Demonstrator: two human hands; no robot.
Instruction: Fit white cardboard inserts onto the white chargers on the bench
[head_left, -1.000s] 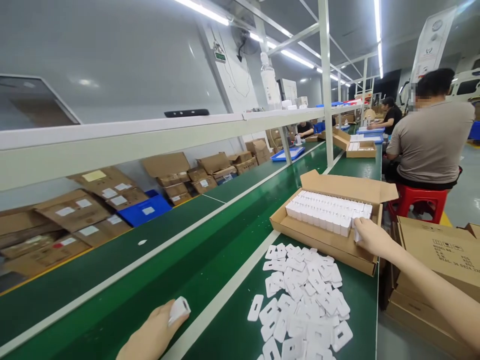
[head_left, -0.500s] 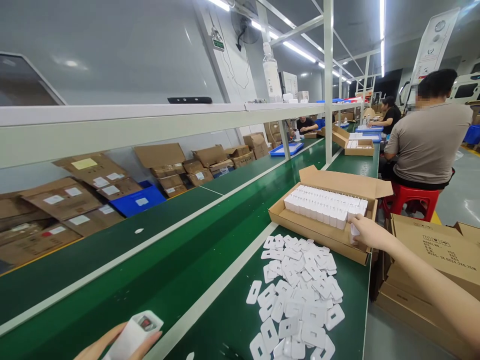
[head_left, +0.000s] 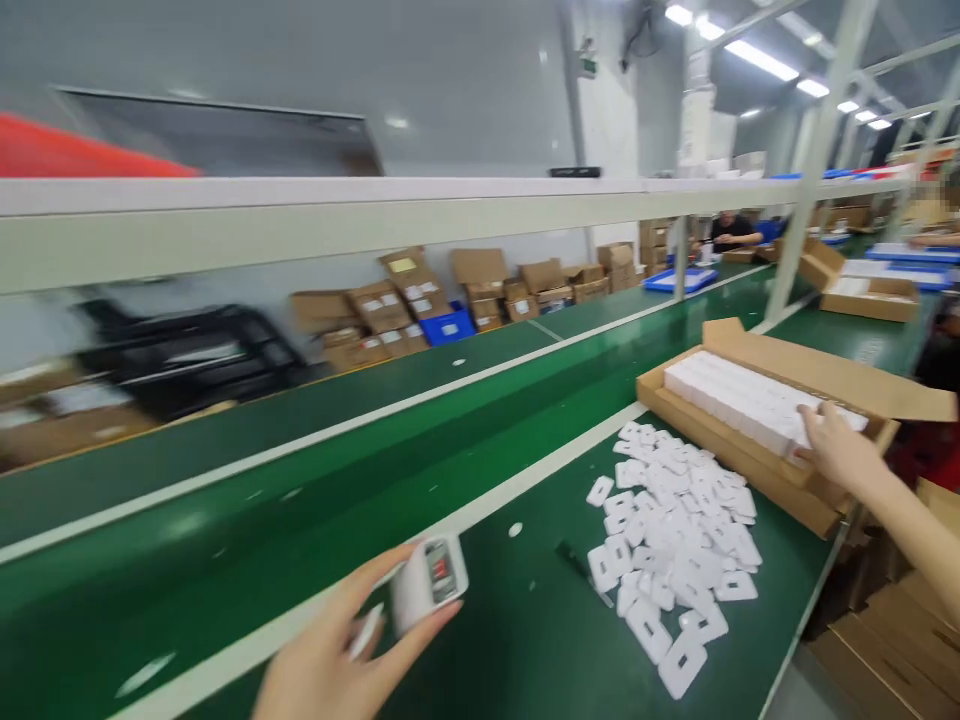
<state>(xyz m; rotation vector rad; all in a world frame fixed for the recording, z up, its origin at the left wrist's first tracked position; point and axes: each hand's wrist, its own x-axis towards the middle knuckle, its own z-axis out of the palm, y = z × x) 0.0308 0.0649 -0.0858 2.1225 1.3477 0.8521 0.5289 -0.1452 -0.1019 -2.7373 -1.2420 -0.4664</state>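
Note:
My left hand (head_left: 352,630) holds a white plastic housing (head_left: 429,582) between thumb and fingers. Its open end faces right, and a red and metallic part shows inside. A small white piece (head_left: 367,632) sits against the fingers of the same hand, too blurred to name. Away to the right, my right hand (head_left: 836,445) reaches into a cardboard box (head_left: 720,440), its fingers closed over a housing at the near end of the packed white housings (head_left: 739,405). Between the hands, a pile of flat white plates (head_left: 675,530) with rectangular holes lies on the green bench.
A dark thin tool (head_left: 585,572) lies left of the plates. A shelf rail (head_left: 450,215) crosses above the bench, with an upright post (head_left: 810,190) behind the box. Cartons (head_left: 420,290) and a blue bin (head_left: 448,325) line the wall. A co-worker (head_left: 733,232) sits far off.
The view has swung left, so the box and plates appear farther right. My left hand, still holding its housing, shows more fully. My right hand stays at the near end of the packed housings.

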